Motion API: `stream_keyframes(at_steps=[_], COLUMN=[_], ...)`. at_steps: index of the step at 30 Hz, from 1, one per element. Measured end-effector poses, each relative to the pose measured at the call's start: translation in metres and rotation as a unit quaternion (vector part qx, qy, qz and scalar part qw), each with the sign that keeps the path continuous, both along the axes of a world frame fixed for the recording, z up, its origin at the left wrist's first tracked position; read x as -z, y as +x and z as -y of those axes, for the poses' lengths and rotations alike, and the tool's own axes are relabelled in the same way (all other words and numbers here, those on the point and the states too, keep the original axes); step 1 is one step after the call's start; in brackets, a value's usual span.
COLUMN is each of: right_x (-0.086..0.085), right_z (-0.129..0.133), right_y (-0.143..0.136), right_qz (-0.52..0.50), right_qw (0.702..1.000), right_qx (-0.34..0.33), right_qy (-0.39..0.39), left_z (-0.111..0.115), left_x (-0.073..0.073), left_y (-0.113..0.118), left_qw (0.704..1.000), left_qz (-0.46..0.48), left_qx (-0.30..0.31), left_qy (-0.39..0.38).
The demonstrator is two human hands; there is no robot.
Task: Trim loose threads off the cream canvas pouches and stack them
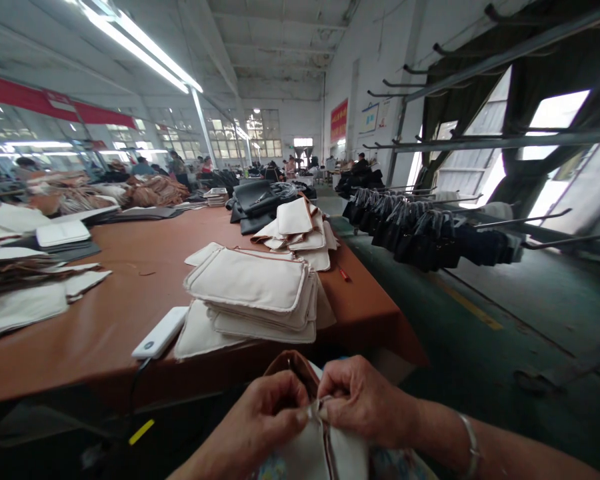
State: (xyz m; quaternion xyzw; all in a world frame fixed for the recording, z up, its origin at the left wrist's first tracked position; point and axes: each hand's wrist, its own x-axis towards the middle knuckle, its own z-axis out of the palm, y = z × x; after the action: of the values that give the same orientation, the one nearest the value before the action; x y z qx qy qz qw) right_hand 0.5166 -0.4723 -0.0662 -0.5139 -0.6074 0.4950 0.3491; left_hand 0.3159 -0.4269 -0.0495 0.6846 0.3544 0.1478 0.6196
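Just off the table's front edge, a cream fabric piece (305, 453) with a brown edge strip hangs between my hands. My left hand (267, 417) pinches it from the left, thumb and bent fingers closed on its upper edge. From the right, my right hand (355, 400) grips the same edge, its fingertips almost touching the left thumb. A brown flap of material (293, 367) stands up behind my fingers. Beyond the hands lies a stack of cream sewn panels (250, 280) with piped edges. What exactly lies under my fingertips is hidden.
A white power bank (161, 332) with a cable lies left of the stack. Behind are more cream pieces (295, 217), black material (255, 203) and a small red-handled tool (343, 273). Black bags (410, 233) hang on a rack at right. Several people are far back.
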Motion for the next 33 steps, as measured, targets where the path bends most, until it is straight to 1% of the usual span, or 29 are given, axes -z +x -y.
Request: stream_keyframes(at_steps=[2, 4, 6, 10, 12, 14, 15, 16, 18, 19, 21, 23, 26, 27, 29, 31, 33], right_x=[-0.001, -0.003, -0.005, -0.006, -0.003, 0.003, 0.006, 0.008, 0.011, 0.011, 0.011, 0.011, 0.014, 0.016, 0.021, 0.026, 0.029], right_z=[0.001, 0.002, 0.004, 0.008, 0.010, 0.010, 0.010, 0.009, 0.008, 0.007, 0.006, 0.005, 0.004, 0.004, 0.003, 0.002, 0.003], right_y=[-0.001, -0.001, -0.001, -0.001, -0.001, -0.001, 0.000, 0.002, 0.006, 0.009, 0.015, 0.020, 0.025, 0.026, 0.028, 0.028, 0.028], right_qz=[-0.002, 0.002, 0.008, -0.009, -0.016, -0.006, 0.010, 0.036, 0.106, 0.143, 0.202, 0.241, 0.269, 0.273, 0.277, 0.280, 0.281], right_qw=[1.000, 1.000, 0.999, 0.997, 0.994, 0.983, 0.970, 0.951, 0.900, 0.871, 0.820, 0.782, 0.750, 0.744, 0.733, 0.723, 0.716], right_qx=[0.006, 0.015, 0.024, 0.022, 0.018, 0.010, 0.001, -0.012, -0.053, -0.073, -0.109, -0.129, -0.135, -0.134, -0.134, -0.134, -0.132], right_qy=[0.013, 0.019, 0.027, 0.070, 0.105, 0.186, 0.243, 0.306, 0.420, 0.464, 0.524, 0.560, 0.589, 0.595, 0.606, 0.618, 0.625], left_z=[0.004, 0.008, 0.011, 0.014, 0.014, 0.015, 0.015, 0.016, 0.017, 0.018, 0.020, 0.023, 0.024, 0.023, 0.020, 0.016, 0.015], left_x=[-0.006, -0.007, -0.006, 0.000, 0.003, 0.007, 0.009, 0.012, 0.017, 0.019, 0.020, 0.017, 0.014, 0.015, 0.021, 0.027, 0.028], left_y=[0.005, 0.009, 0.012, 0.015, 0.015, 0.016, 0.016, 0.016, 0.016, 0.015, 0.014, 0.013, 0.011, 0.011, 0.010, 0.011, 0.012], left_qw=[0.999, 0.996, 0.995, 0.995, 0.995, 0.995, 0.995, 0.995, 0.995, 0.995, 0.994, 0.990, 0.981, 0.980, 0.984, 0.990, 0.997], left_qz=[-0.037, -0.072, -0.088, -0.086, -0.082, -0.078, -0.078, -0.076, -0.059, -0.046, -0.007, 0.038, 0.080, 0.080, 0.063, 0.038, 0.010], left_qx=[-0.003, -0.019, -0.030, -0.041, -0.049, -0.060, -0.065, -0.070, -0.080, -0.084, -0.086, -0.079, -0.093, -0.091, -0.069, -0.037, -0.026], left_qy=[0.023, 0.039, 0.039, 0.009, 0.002, 0.009, 0.012, 0.012, 0.001, -0.015, -0.060, -0.112, -0.151, -0.156, -0.153, -0.128, -0.070])
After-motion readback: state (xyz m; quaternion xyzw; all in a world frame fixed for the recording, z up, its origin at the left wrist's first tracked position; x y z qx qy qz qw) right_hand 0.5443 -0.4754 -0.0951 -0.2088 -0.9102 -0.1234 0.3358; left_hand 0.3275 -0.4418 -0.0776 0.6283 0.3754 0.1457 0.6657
